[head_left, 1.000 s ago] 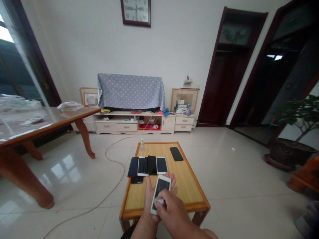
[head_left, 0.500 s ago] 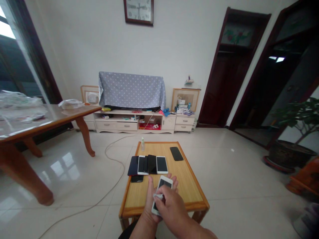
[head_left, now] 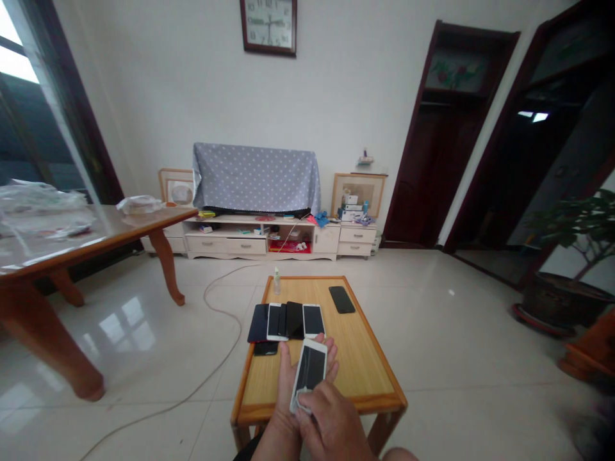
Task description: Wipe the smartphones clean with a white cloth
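Bamboo table (head_left: 365, 378), left hand (head_left: 287, 384) cradling white smartphone (head_left: 309, 372), right hand (head_left: 331, 422) pressing cloth (head_left: 302, 400) on it, lettering too small to read

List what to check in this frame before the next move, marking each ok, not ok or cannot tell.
Left hand supports the white-framed phone: ok, it lies against the palm.
Right hand at the phone's lower end, with a white cloth by its fingers: ok.
Phone screen free of smears: cannot tell, it is too dark and small.
Row of phones lying flat on the wooden table: ok.
Small clear bottle upright at the table's far edge: ok.
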`<state>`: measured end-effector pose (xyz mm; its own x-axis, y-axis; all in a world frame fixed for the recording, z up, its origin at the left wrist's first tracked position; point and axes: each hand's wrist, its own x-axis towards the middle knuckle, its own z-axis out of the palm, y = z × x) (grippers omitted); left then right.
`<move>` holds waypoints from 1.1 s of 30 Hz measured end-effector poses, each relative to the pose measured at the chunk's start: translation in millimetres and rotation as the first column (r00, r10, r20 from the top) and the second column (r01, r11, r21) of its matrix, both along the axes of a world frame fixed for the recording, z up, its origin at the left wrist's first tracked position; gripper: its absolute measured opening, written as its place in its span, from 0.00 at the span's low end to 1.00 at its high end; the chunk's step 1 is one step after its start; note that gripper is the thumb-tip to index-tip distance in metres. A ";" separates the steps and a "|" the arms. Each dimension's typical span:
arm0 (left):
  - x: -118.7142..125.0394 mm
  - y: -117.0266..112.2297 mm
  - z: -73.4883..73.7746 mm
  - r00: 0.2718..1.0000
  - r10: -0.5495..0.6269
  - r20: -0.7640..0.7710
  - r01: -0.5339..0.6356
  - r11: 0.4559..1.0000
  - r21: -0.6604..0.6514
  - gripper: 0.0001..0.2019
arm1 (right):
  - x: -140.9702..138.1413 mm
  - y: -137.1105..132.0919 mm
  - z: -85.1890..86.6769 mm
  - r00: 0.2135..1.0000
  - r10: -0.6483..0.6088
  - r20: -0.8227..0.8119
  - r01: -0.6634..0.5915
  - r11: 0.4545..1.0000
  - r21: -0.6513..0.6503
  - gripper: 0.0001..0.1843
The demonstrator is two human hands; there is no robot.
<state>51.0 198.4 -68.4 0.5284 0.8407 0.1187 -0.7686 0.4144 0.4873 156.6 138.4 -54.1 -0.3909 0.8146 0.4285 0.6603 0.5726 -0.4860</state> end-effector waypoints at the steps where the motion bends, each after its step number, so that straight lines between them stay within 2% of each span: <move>1: 0.0 -0.9 0.8 1.000 0.005 0.003 -0.005 1.000 -0.005 0.19 | -0.1 -1.3 -0.3 1.000 0.011 0.000 -0.011 1.000 -0.006 0.09; 3: 1.9 -3.1 1.3 1.000 0.009 0.025 -0.008 1.000 -0.015 0.19 | 2.7 6.0 3.8 0.999 -0.038 -0.038 0.038 0.999 -0.019 0.09; 5: 5.5 -4.8 0.1 0.999 0.008 0.044 -0.007 1.000 -0.016 0.21 | 8.2 20.4 9.3 0.982 -0.152 -0.113 0.149 0.988 -0.035 0.08; 8: 8.5 -3.7 -7.1 0.997 0.016 0.076 -0.015 1.000 -0.008 0.31 | 14.7 33.2 8.2 0.944 -0.264 -0.199 0.259 0.964 -0.052 0.07; 11: 2.6 2.7 -21.0 0.981 0.025 0.193 -0.029 0.999 0.017 0.45 | 12.3 23.2 -7.7 0.959 -0.206 -0.196 0.197 0.978 -0.065 0.05; 14: -7.3 9.4 -33.2 0.953 -0.002 0.303 -0.010 0.999 0.040 0.47 | 5.5 8.9 -21.8 0.972 -0.111 -0.208 0.089 0.990 -0.110 0.04; 16: -10.4 10.3 -35.6 0.950 -0.002 0.312 -0.008 1.000 0.030 0.47 | 3.2 7.8 -20.9 0.950 -0.159 -0.271 0.117 0.980 -0.162 0.03; 19: -8.3 6.2 -30.4 0.951 0.014 0.308 -0.017 1.000 0.006 0.46 | 5.1 16.5 -8.7 0.876 -0.309 -0.372 0.223 0.941 -0.255 0.03; 20: -7.2 4.4 -27.1 0.951 0.019 0.307 -0.021 1.000 0.002 0.45 | 6.1 18.9 -5.1 0.859 -0.325 -0.395 0.224 0.933 -0.280 0.04; 23: -7.6 -0.1 -16.2 0.945 0.041 0.324 -0.047 0.999 0.010 0.45 | 5.9 14.9 -3.3 0.834 -0.318 -0.450 0.159 0.921 -0.355 0.06; 27: -15.7 -1.8 -6.0 0.942 0.030 0.335 -0.050 0.997 0.052 0.46 | -1.3 -8.0 -14.4 0.803 -0.349 -0.483 0.094 0.875 -0.475 0.08; 30: -19.1 -0.8 -5.0 0.942 0.024 0.333 -0.049 0.997 0.067 0.46 | -4.5 -13.9 -17.2 0.791 -0.373 -0.486 0.096 0.859 -0.503 0.11; 33: -17.4 0.6 -7.4 0.946 -0.005 0.325 -0.027 0.995 0.094 0.46 | -4.2 -2.6 -13.2 0.768 -0.370 -0.523 0.096 0.874 -0.477 0.12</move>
